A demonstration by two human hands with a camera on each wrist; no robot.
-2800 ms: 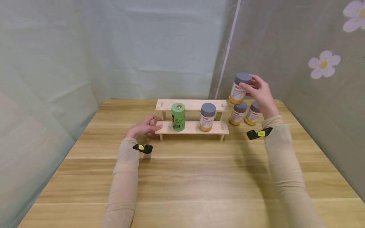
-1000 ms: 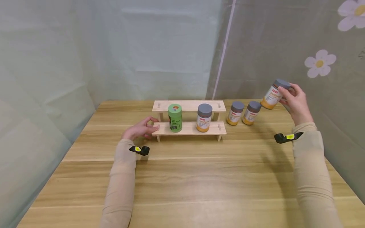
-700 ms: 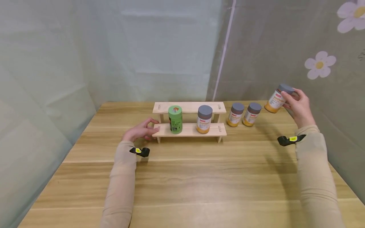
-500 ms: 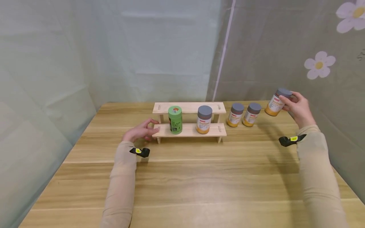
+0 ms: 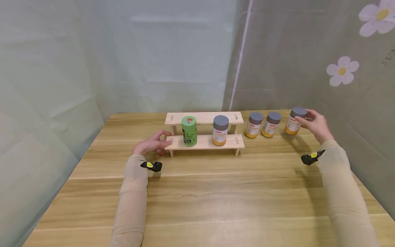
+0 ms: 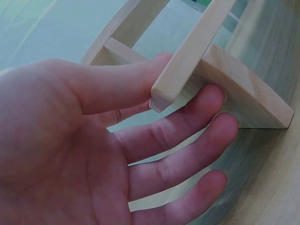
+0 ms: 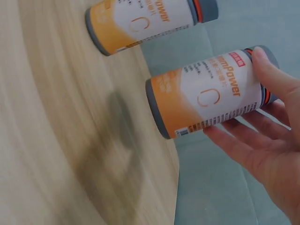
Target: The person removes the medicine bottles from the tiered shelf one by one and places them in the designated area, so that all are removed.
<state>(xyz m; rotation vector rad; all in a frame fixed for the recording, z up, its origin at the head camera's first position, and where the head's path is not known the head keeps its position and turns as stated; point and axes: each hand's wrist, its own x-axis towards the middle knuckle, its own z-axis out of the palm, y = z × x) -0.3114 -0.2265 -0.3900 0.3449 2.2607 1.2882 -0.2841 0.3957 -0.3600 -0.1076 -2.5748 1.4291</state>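
A small two-step wooden rack (image 5: 203, 118) stands at the back of the table. My left hand (image 5: 152, 143) grips the left end of its lower board (image 6: 187, 56), thumb on top and fingers beneath. My right hand (image 5: 318, 125) holds a vitamin bottle (image 5: 292, 125) with a grey lid and a white and orange label. In the right wrist view the thumb lies at the lid and the fingers behind the bottle, which leans slightly, its base close over the table. Two like bottles, one (image 5: 271, 125) nearer and one (image 5: 254, 126) further left, stand between it and the rack.
On the rack's lower board stand a green canister (image 5: 189, 131) at left and another grey-lidded bottle (image 5: 220, 131) at right. The upper board bears nothing. Fabric curtains (image 5: 185, 51) hang behind and beside the wooden table (image 5: 197, 192).
My right hand has carried the bottle from above the pair beside the rack to their right, then lowered it close to the tabletop. The left hand keeps its grip on the rack.
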